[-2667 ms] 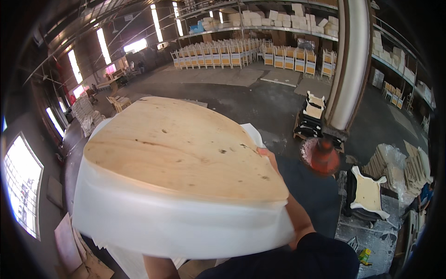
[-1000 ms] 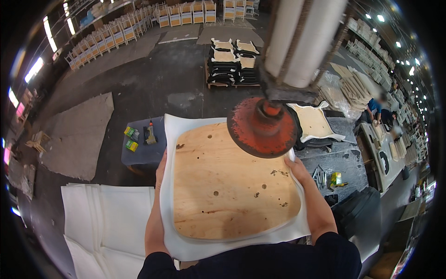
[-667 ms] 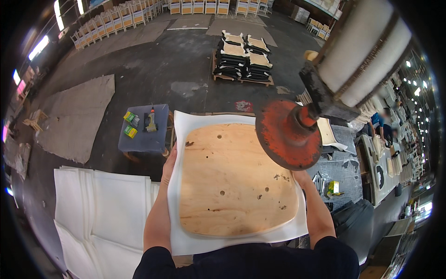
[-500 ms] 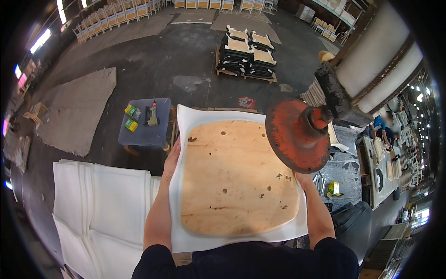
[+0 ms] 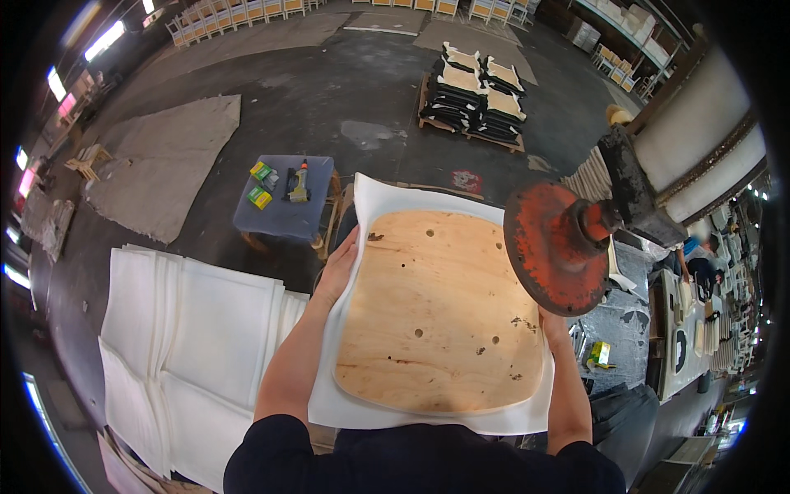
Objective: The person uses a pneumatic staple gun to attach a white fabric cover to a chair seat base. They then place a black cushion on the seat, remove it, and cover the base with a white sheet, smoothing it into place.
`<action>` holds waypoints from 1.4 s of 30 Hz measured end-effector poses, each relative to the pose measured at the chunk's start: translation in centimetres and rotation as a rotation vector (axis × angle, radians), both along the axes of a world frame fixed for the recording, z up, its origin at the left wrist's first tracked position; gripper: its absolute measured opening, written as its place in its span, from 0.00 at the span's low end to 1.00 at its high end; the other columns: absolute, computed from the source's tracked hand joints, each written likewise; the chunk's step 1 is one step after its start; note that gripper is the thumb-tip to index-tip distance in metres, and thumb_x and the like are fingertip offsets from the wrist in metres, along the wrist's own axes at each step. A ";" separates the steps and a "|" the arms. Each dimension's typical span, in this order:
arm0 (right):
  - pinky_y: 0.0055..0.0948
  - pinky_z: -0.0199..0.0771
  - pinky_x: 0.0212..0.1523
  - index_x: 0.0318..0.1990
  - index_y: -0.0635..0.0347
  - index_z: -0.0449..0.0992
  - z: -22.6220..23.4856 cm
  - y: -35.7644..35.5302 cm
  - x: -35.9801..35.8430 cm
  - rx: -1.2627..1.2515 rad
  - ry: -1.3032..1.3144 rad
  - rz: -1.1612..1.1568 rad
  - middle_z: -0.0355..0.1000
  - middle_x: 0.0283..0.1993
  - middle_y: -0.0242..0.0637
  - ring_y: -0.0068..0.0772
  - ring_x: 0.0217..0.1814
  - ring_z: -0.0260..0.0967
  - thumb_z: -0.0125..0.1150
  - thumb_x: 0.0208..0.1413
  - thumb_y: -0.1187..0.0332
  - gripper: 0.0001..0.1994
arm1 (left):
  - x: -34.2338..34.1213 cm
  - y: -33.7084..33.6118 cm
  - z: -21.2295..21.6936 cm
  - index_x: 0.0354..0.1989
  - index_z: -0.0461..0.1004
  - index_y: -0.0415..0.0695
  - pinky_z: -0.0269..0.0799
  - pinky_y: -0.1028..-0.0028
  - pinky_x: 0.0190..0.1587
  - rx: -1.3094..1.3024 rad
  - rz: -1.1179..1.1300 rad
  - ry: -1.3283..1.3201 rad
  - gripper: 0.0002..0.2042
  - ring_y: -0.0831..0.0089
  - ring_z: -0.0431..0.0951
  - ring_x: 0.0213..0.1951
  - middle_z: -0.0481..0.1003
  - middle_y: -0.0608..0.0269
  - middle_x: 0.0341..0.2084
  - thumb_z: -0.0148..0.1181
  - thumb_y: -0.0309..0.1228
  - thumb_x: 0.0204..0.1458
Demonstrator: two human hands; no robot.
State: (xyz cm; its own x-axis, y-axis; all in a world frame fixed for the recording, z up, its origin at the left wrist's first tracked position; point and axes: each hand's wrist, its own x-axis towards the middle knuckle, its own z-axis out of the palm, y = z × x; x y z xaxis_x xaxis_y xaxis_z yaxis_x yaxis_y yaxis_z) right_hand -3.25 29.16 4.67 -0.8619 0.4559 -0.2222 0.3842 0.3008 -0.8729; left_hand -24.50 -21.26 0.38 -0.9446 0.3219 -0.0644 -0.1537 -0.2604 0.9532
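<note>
Workshop floor below; left grip (image 5: 339, 267) and right grip (image 5: 553, 328) clasp foam sheet (image 5: 387, 202) edges, plywood panel (image 5: 440, 309) between them.

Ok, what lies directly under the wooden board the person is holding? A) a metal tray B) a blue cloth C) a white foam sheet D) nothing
C: a white foam sheet shows all round the edges of the wooden board, and the left hand grips the pair at its left edge.
</note>
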 end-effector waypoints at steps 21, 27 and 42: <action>0.69 0.76 0.57 0.73 0.60 0.69 -2.4 0.9 0.7 0.587 -0.061 0.036 0.80 0.50 0.75 0.81 0.56 0.78 0.53 0.77 0.46 0.30 | 1.8 3.4 1.2 0.77 0.68 0.34 0.70 0.56 0.75 -1.048 0.152 0.694 0.24 0.43 0.74 0.73 0.72 0.36 0.73 0.50 0.28 0.75; 0.66 0.82 0.55 0.70 0.61 0.71 0.7 -1.8 0.3 0.626 -0.162 -0.122 0.82 0.51 0.69 0.76 0.53 0.81 0.61 0.72 0.44 0.31 | 4.5 2.1 4.6 0.78 0.65 0.33 0.72 0.52 0.71 -1.168 0.111 0.538 0.27 0.39 0.76 0.70 0.73 0.33 0.71 0.53 0.33 0.75; 0.70 0.62 0.74 0.74 0.39 0.78 2.4 -6.4 15.8 0.869 0.188 0.082 0.67 0.76 0.49 0.61 0.80 0.62 0.71 0.67 0.46 0.31 | 27.9 -0.3 5.0 0.81 0.69 0.52 0.38 0.31 0.81 -1.314 -0.166 0.770 0.34 0.32 0.51 0.83 0.57 0.41 0.83 0.65 0.47 0.68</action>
State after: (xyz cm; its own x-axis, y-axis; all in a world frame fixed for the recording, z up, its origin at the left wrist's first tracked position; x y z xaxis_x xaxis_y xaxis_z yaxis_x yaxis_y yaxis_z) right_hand 12.50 22.71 7.08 -0.8866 0.3326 0.3215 0.2056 0.9059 -0.3702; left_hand 3.44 -21.52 5.39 -0.8410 0.5328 0.0943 0.5292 0.7739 0.3479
